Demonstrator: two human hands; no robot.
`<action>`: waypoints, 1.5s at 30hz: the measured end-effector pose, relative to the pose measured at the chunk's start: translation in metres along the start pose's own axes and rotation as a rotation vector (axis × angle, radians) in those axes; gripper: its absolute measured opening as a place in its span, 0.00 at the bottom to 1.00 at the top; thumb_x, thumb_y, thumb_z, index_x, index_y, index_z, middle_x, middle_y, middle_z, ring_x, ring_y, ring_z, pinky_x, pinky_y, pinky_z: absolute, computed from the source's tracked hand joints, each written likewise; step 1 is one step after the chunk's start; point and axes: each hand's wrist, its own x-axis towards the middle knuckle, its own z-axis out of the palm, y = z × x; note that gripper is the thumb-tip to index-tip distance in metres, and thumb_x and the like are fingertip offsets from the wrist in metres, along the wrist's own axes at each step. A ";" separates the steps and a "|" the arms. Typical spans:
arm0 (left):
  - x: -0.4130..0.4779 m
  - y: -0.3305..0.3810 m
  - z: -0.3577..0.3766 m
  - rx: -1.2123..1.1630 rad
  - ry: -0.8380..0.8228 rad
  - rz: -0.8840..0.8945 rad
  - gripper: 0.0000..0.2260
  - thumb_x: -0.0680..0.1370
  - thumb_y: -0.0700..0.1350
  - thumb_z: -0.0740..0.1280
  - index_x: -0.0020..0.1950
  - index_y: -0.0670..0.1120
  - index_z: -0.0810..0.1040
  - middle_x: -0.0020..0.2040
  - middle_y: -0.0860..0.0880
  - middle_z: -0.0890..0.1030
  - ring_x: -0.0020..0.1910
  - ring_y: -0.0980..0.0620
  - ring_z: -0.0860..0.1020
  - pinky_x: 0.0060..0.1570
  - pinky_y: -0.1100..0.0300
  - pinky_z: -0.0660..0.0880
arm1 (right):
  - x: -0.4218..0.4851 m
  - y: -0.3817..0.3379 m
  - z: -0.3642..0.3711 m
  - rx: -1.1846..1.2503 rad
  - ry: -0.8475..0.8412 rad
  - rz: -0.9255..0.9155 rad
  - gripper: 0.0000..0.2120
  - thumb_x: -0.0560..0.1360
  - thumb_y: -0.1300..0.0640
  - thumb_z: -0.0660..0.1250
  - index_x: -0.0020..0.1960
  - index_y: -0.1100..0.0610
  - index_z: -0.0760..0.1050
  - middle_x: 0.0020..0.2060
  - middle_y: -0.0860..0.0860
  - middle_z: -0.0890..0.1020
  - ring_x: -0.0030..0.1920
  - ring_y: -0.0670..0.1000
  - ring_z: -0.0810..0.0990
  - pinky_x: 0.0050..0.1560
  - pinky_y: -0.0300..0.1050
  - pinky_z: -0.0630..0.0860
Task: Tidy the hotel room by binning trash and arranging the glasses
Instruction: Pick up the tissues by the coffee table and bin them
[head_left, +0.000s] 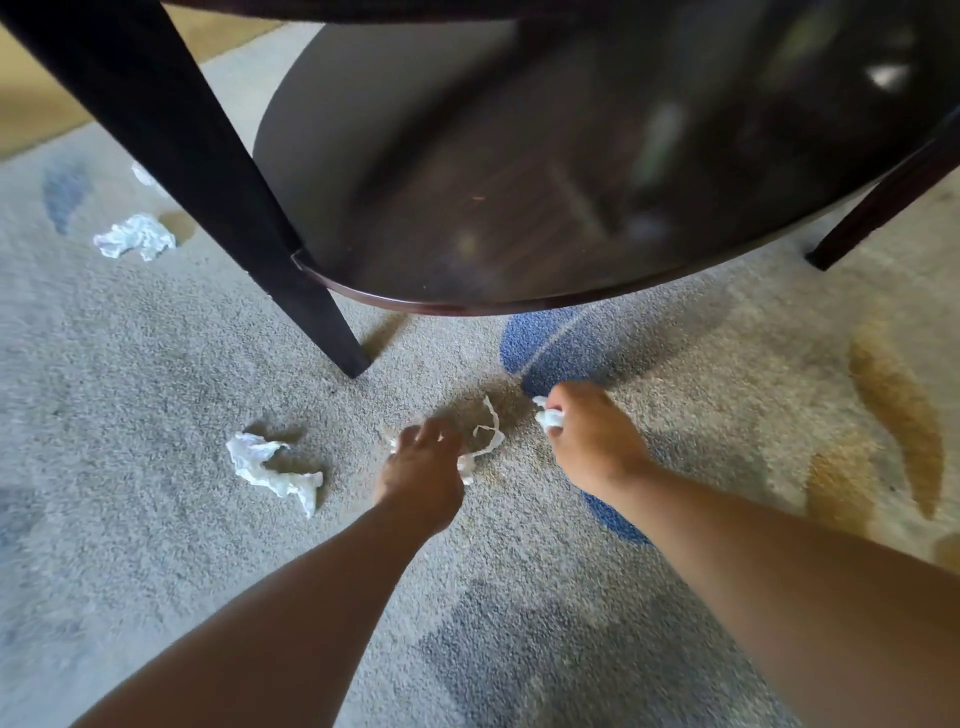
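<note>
Both my arms reach down to the carpet in front of a dark round table. My right hand (589, 436) grips a small crumpled white tissue (549, 415) in its curled fingers. My left hand (423, 470) is curled down over a thin torn strip of white tissue (488, 439) lying on the carpet; its fingers pinch the strip's near end. A larger crumpled tissue (272, 467) lies on the carpet left of my left hand. Another crumpled tissue (135, 236) lies farther back on the left. No glasses or bin show in this view.
The table's lower shelf (519, 306) overhangs the carpet just beyond my hands. A black table leg (291, 280) stands on the floor to the left of them, another leg (878, 208) at the far right. A further scrap of tissue (145, 176) peeks from behind the left leg.
</note>
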 end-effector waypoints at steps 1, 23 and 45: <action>0.002 0.003 0.004 0.016 -0.026 -0.005 0.26 0.78 0.39 0.62 0.74 0.52 0.61 0.75 0.51 0.60 0.70 0.46 0.63 0.59 0.48 0.76 | 0.000 -0.005 0.002 0.004 -0.009 -0.003 0.09 0.77 0.61 0.66 0.57 0.57 0.73 0.54 0.56 0.75 0.46 0.52 0.77 0.47 0.46 0.77; -0.028 -0.146 -0.016 -0.159 0.015 -0.480 0.16 0.77 0.47 0.63 0.65 0.54 0.73 0.73 0.43 0.59 0.67 0.38 0.61 0.61 0.45 0.70 | -0.002 -0.035 0.010 -0.027 -0.032 -0.016 0.10 0.77 0.60 0.66 0.58 0.56 0.74 0.54 0.55 0.75 0.43 0.50 0.75 0.38 0.40 0.67; -0.041 -0.102 -0.052 -0.050 0.114 -0.244 0.09 0.79 0.39 0.54 0.41 0.47 0.71 0.38 0.49 0.74 0.36 0.50 0.74 0.30 0.60 0.65 | -0.017 -0.070 -0.008 -0.033 0.003 -0.077 0.08 0.77 0.59 0.66 0.56 0.55 0.74 0.51 0.53 0.75 0.42 0.49 0.74 0.34 0.35 0.64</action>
